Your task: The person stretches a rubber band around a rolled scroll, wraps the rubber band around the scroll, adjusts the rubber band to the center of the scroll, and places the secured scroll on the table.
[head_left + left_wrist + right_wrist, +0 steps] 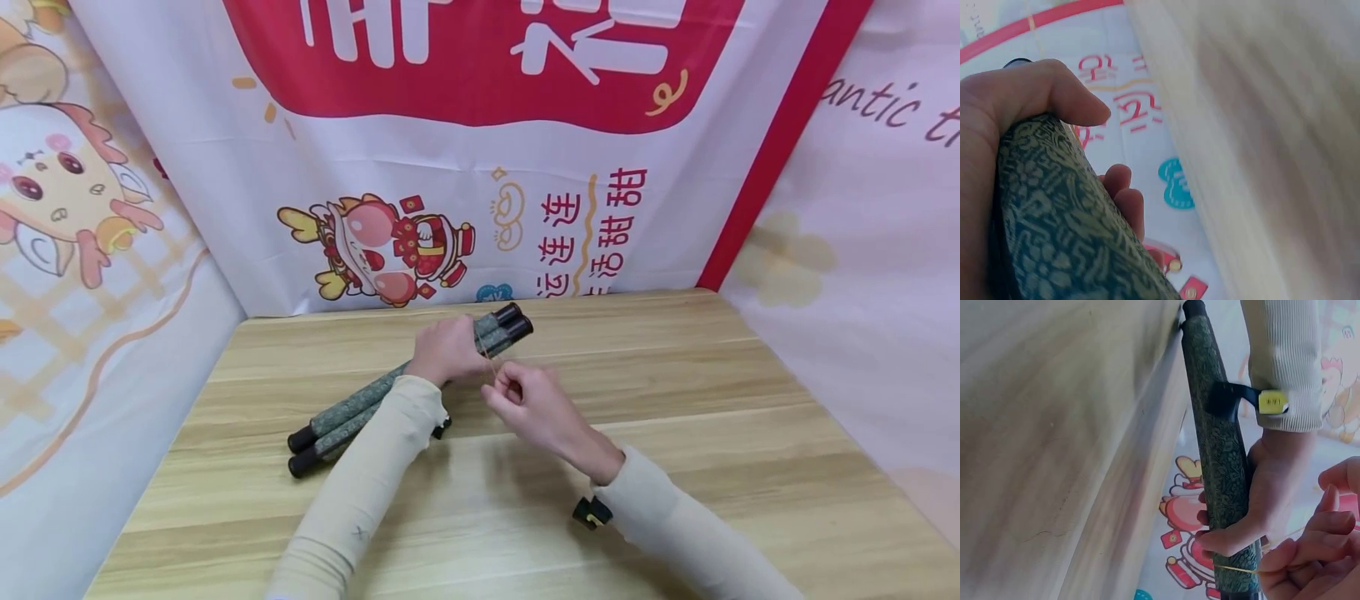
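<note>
Rolled scrolls (356, 408) with green floral covering and black end knobs lie together slantwise toward the back of the table; at least two show. My left hand (450, 348) grips them near their upper right end, and in the left wrist view the thumb and fingers curl round the green roll (1054, 212). A thin yellowish rubber band (1235, 569) runs round the scrolls close to that end. Pulled taut, it leads to my right hand (536, 408), whose thumb and fingers pinch it just right of the scrolls. The scrolls' middle is partly hidden by the left hand and sleeve.
The wood-grain table (675, 400) reaches back to a printed cloth (480, 150) hanging behind it. More printed cloth hangs at the left and right sides. A small dark device (592, 512) is worn at the right wrist.
</note>
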Motion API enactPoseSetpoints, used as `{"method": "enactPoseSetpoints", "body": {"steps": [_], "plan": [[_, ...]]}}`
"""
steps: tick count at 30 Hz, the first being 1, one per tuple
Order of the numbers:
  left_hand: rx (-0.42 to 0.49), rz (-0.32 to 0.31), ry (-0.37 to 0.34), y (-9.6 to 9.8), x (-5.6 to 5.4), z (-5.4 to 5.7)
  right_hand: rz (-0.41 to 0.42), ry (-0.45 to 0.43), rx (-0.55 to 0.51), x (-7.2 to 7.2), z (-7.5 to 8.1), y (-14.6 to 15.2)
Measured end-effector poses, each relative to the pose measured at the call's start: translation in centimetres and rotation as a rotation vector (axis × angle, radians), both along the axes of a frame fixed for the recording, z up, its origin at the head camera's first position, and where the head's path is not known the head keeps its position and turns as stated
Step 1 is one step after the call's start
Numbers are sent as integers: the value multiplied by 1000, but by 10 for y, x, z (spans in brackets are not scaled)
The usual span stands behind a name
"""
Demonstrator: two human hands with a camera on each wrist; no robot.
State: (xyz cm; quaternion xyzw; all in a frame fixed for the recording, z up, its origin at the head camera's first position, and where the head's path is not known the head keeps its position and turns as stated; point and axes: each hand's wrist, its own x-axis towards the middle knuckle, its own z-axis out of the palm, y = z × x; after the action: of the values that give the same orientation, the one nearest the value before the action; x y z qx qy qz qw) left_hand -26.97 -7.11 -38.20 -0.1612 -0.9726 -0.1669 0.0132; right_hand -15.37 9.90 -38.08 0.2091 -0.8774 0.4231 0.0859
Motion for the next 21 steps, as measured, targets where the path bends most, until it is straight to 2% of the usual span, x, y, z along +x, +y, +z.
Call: {"method": "enactPoseSetpoints", "body": {"steps": [3,6,9,12,17,21], "plan": [[29,-4,-11,-12,-5,8,10,-41,40,5,-4,6],[73,-12,-39,-26,-9,18,16,-73,148,6,-13,20],[102,-14,-84,-40,-9,29,38,-57,289,4,-25,38],[120,-24,-144,-53,-8,36,75,-37,368,-1,-37,56],[157,-106,-239,-64,-2,39,149,4,441,-8,-49,70],[191,-177,-244,-66,3,42,179,66,528,-12,-52,66]]}}
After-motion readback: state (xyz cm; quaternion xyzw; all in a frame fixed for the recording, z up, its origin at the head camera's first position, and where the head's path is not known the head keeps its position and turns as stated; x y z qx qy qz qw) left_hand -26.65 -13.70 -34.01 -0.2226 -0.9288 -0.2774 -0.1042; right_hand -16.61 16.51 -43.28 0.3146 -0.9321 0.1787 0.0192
